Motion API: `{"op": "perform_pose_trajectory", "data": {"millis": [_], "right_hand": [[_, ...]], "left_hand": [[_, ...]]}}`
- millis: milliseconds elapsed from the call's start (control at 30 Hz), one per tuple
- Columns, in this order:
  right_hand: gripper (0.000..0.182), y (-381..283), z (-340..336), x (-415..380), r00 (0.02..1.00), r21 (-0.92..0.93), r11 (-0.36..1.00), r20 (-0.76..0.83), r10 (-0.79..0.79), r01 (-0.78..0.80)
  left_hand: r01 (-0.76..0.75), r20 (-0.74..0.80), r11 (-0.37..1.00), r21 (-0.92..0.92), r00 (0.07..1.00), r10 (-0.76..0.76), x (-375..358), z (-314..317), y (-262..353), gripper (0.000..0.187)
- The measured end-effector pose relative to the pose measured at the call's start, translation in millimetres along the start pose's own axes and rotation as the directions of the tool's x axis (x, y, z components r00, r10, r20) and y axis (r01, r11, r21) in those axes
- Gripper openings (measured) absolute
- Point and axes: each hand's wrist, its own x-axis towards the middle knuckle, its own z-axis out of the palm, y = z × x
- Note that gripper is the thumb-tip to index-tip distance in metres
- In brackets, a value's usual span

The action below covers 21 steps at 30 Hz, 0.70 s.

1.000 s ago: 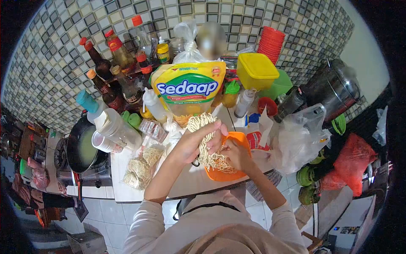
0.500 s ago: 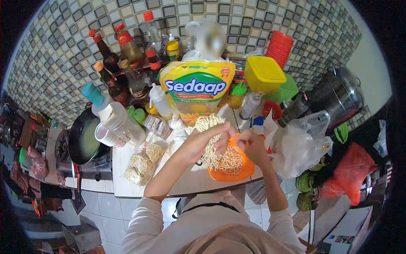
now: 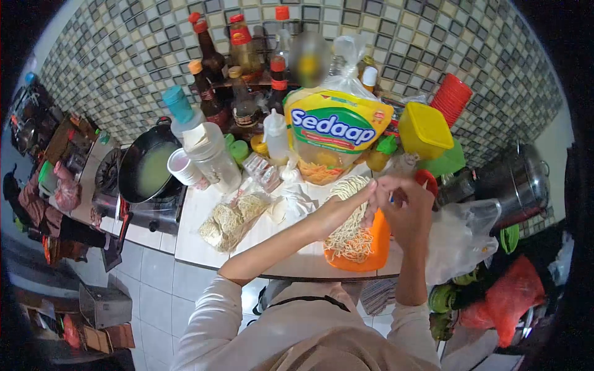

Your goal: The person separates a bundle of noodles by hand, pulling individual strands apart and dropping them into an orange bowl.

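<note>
My left hand is closed around a block of dry noodles, which stands tilted over an orange bowl. Loose curly noodle pieces lie in that bowl, just below the block. My right hand meets the fingertips of my left hand above the bowl's far side. Its fingers are bent together, and whatever they may pinch is hidden. Left of my left forearm, a clear bag with more noodle blocks rests on the table.
A yellow Sedaap pouch stands behind my hands, with sauce bottles beyond it. A black wok with pale liquid sits on the stove at left. To the right are a white plastic bag and a metal pot.
The view has swung left, so the table items appear farther right. My right hand has come up against my left fingertips; the noodle block stays in my left hand.
</note>
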Motion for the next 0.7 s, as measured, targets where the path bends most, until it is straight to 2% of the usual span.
{"op": "perform_pose_trajectory", "data": {"millis": [33, 67, 100, 133, 167, 200, 267, 333, 400, 467, 500, 567, 600, 667, 700], "right_hand": [[0.012, -5.1, 5.5, -2.9, 1.000, 0.010, 1.000, 0.028, -0.014, 0.013], [0.014, -8.8, 10.1, -4.1, 0.998, 0.020, 0.999, 0.056, -0.026, 0.025], [0.014, -10.3, 13.3, -3.8, 0.997, 0.025, 0.999, 0.064, -0.032, 0.030], [0.016, -11.3, 16.0, -3.4, 0.992, -0.019, 0.995, 0.075, -0.098, 0.099], [0.018, -11.9, 18.3, -3.4, 0.983, -0.062, 0.984, 0.088, -0.161, 0.167], [0.018, -12.4, 20.5, -3.9, 0.983, -0.061, 0.984, 0.089, -0.163, 0.169], [0.020, -12.1, 23.8, -5.3, 0.964, 0.045, 0.965, 0.053, -0.260, 0.258], [0.021, -9.8, 23.7, -7.0, 0.958, 0.065, 0.959, 0.067, -0.279, 0.274], [0.022, -9.3, 18.8, -11.0, 0.952, 0.084, 0.954, 0.083, -0.294, 0.287], [0.017, -9.2, 7.4, -17.1, 0.965, 0.059, 0.986, 0.205, -0.163, 0.154], [0.017, -4.7, 4.8, -21.2, 0.965, 0.059, 0.987, 0.207, -0.161, 0.151], [0.013, 10.1, 2.1, -31.6, 0.990, 0.078, 0.995, 0.136, 0.047, -0.058], [0.013, 19.2, 0.8, -36.1, 0.989, 0.074, 0.995, 0.136, 0.057, -0.068], [0.017, 38.1, 2.3, -47.6, 0.921, -0.042, 0.968, 0.301, 0.248, -0.247], [0.017, 46.2, 7.2, -56.5, 0.920, -0.049, 0.965, 0.294, 0.261, -0.258]], "left_hand": [[0.115, 0.005, 0.991, -0.071, 0.993, -0.115, -3.2, -5.2, -2.2, 0.050], [0.109, -0.006, 0.991, -0.072, 0.994, -0.110, -4.7, -4.2, -3.4, 0.050], [0.055, -0.161, 0.995, -0.079, 0.985, -0.067, -5.3, 1.1, -0.4, 0.048], [0.001, -0.310, 0.997, -0.078, 0.951, -0.025, -5.9, 4.4, 2.8, 0.046], [-0.001, -0.315, 0.997, -0.078, 0.949, -0.023, -7.1, 4.9, 5.6, 0.046], [-0.025, -0.315, 0.990, -0.137, 0.949, -0.020, -7.8, 4.9, 8.5, 0.044], [-0.049, -0.312, 0.980, -0.195, 0.950, -0.014, -7.8, 0.3, 10.4, 0.042], [0.006, -0.161, 0.956, -0.293, 0.985, -0.056, -6.4, -8.1, 9.6, 0.040], [0.022, -0.161, 0.941, -0.339, 0.984, -0.081, -4.1, -7.4, 11.8, 0.039], [0.036, -0.165, 0.922, -0.386, 0.981, -0.107, -1.9, -9.1, 11.7, 0.039], [0.012, -0.127, 0.926, -0.377, 0.990, -0.064, -0.1, -11.9, 9.9, 0.037], [-0.004, -0.086, 0.927, -0.375, 0.996, -0.030, 2.0, -15.7, 8.9, 0.036], [-0.010, -0.079, 0.933, -0.360, 0.997, -0.019, 2.5, -18.0, 10.0, 0.036], [-0.004, -0.061, 0.937, -0.350, 0.998, -0.019, 3.5, -20.7, 13.3, 0.037], [-0.006, -0.057, 0.937, -0.350, 0.998, -0.015, 4.2, -20.8, 16.2, 0.038]]}}
